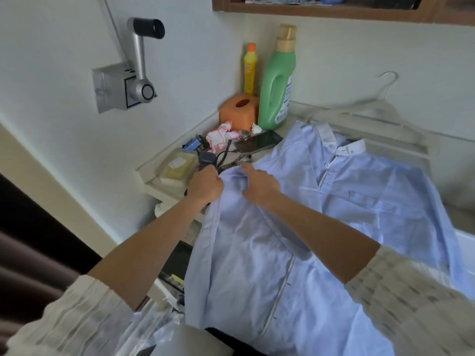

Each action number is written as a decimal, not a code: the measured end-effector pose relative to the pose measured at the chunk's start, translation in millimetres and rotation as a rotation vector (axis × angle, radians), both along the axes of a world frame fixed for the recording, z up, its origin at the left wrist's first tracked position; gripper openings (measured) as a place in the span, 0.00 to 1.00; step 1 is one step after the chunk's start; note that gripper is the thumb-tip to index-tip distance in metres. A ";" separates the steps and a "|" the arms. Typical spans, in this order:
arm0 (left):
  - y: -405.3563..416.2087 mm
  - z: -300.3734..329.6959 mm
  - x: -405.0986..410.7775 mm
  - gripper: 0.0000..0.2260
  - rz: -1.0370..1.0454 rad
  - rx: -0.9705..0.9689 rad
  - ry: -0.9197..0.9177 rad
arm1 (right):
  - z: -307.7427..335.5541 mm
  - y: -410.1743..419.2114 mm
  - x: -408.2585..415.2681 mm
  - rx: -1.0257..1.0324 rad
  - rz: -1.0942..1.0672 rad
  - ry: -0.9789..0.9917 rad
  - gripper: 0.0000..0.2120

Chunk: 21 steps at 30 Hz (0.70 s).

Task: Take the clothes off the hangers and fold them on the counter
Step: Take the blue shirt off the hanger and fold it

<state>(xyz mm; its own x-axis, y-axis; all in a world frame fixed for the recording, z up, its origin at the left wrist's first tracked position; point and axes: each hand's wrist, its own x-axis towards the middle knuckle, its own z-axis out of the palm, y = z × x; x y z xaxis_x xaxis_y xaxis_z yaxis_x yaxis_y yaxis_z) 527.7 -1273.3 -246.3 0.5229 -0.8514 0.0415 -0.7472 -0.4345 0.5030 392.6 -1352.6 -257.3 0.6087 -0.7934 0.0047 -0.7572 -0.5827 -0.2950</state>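
The pale blue shirt (321,227) is lying front-up across the desk (293,109), its long axis running collar at one o'clock to hem at seven, while the left hand (205,186) and right hand (259,185) are pinching its ten o'clock edge, side by side.

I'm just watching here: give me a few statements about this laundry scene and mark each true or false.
1. The blue shirt lies on the counter, off its hanger. True.
2. Both hands grip the shirt's fabric. True: the left hand and right hand bunch it near its left edge.
3. The hanger is in the right hand. False: it lies behind the shirt.
4. The green bottle has tipped over. False: it stands upright.
5. The phone lies on top of the shirt. False: it lies beside the shirt.
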 end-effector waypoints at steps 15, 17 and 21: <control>36.4 6.2 59.0 0.15 0.006 0.081 -0.228 | 13.1 -12.7 37.2 -0.033 -0.135 0.012 0.12; 38.6 -1.2 59.2 0.16 0.079 0.038 -0.107 | 8.0 -3.2 39.3 -0.068 -0.071 -0.055 0.12; 37.9 -11.7 54.4 0.12 0.062 0.053 -0.014 | -11.7 28.4 48.2 -0.027 0.328 -0.250 0.05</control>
<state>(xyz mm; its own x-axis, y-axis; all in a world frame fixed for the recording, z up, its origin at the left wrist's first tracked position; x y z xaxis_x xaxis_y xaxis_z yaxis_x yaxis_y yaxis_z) 582.1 -1235.4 -257.9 0.5743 -0.8186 0.0047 -0.7250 -0.5060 0.4674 440.8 -1324.2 -269.0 0.8067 -0.5552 0.2025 -0.4370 -0.7911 -0.4280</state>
